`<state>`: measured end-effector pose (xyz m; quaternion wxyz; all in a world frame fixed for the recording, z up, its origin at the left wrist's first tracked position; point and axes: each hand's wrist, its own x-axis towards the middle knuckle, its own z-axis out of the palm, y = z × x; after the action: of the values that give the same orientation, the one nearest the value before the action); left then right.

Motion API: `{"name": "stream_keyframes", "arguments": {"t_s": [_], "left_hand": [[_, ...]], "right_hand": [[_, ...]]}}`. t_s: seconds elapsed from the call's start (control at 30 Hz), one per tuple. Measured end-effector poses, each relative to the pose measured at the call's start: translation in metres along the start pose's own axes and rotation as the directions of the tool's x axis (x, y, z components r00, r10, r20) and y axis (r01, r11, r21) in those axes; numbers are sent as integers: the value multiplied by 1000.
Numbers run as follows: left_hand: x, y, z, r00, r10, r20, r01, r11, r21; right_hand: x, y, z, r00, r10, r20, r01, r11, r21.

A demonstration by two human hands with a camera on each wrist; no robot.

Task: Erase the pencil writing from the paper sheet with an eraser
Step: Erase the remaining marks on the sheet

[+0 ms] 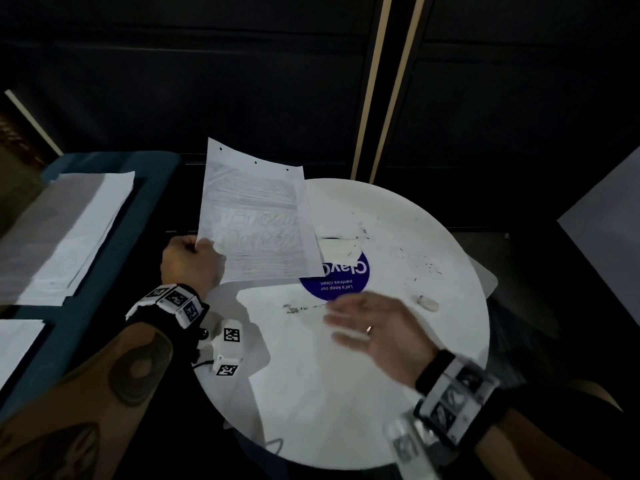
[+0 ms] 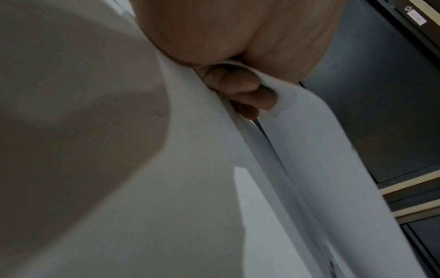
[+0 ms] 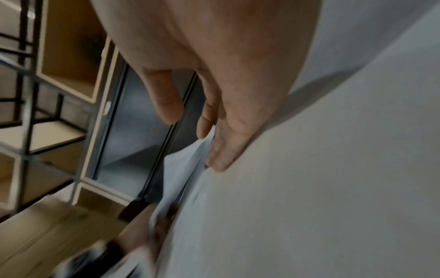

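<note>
My left hand (image 1: pixel 190 261) grips the lower left corner of a punched paper sheet (image 1: pixel 256 220) with faint pencil writing, holding it raised and tilted over the left edge of the round white table (image 1: pixel 450 258). In the left wrist view the curled fingers (image 2: pixel 240 90) pinch the sheet (image 2: pixel 309 143). My right hand (image 1: pixel 374 327) hovers flat over the table with straight fingers, blurred by motion and holding nothing. In the right wrist view its fingers (image 3: pixel 221 150) lie close above the tabletop (image 3: pixel 333 188). A small whitish eraser (image 1: pixel 427 303) lies on the table right of that hand.
A line of dark eraser crumbs (image 1: pixel 298 309) lies by the right fingertips, with more crumbs (image 1: pixel 429 268) at the far right. A blue round sticker (image 1: pixel 336 277) marks the table centre. Stacked papers (image 1: pixel 69 230) lie on a blue surface at left. Dark cabinets stand behind.
</note>
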<state>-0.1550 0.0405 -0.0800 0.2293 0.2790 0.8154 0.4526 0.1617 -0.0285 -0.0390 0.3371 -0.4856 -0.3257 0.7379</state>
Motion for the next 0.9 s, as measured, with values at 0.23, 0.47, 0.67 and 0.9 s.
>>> {"name": "stream_keyframes", "arguments": {"t_s": [0.23, 0.47, 0.67, 0.9], "left_hand": [[-6, 3, 1, 999, -5, -33, 5, 1000, -25], [-8, 5, -1, 1000, -16, -24, 15, 999, -48], [-7, 4, -3, 1000, -23, -20, 22, 998, -57], [-7, 3, -3, 1000, -23, -12, 23, 998, -58]], "right_hand": [[31, -42, -21, 914, -274, -298, 274, 961, -44], [37, -5, 22, 993, -58, -105, 80, 973, 218], [68, -54, -14, 818, -336, -467, 349, 935, -62], [86, -45, 27, 921, -125, -370, 254, 912, 323]]}}
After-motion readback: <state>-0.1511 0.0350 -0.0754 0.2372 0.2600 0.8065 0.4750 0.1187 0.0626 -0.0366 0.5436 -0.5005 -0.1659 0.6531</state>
